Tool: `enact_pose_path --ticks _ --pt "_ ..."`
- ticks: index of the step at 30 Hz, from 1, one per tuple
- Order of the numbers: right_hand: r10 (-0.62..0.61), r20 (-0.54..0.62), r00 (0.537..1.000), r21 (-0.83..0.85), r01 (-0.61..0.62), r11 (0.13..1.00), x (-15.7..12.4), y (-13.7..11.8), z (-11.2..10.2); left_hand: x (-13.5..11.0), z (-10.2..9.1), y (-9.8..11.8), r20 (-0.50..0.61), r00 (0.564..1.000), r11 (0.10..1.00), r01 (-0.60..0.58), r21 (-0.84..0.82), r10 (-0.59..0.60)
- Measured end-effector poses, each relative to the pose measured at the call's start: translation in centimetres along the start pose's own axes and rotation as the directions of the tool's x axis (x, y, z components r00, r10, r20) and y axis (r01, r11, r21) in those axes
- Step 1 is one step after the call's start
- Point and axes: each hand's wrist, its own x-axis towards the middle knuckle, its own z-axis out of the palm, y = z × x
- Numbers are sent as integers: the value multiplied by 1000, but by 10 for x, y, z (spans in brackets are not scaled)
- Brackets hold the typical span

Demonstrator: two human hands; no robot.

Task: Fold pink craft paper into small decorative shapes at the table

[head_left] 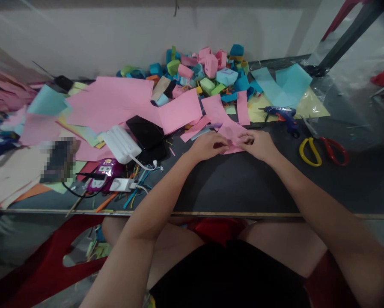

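Observation:
My left hand (207,145) and my right hand (259,143) meet over a small pink paper piece (232,133) lying on the dark table (243,184). Both hands pinch the paper's near edge with fingertips close together. The paper is partly folded and partly hidden under my fingers. Larger pink sheets (179,111) lie just behind it.
A heap of folded paper boxes (207,70) in pink, blue and green stands at the back. A blue glue gun (283,114) and yellow-and-red scissors (322,149) lie to the right. A white power bank (121,144), a black phone (147,132) and cables sit at the left.

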Motion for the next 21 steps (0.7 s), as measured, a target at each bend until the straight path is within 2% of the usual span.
enact_pose_path --ticks 6,14,21 --pt "28 -27 999 17 -27 999 1 -2 3 0 1 0 14 1000 1000 11 -10 -11" --pt "-26 -38 999 62 28 998 2 5 9 0 -1 0 111 994 1000 16 3 -16" --pt "-36 -46 998 5 37 999 4 7 11 -1 -3 9 126 992 988 -33 151 14"
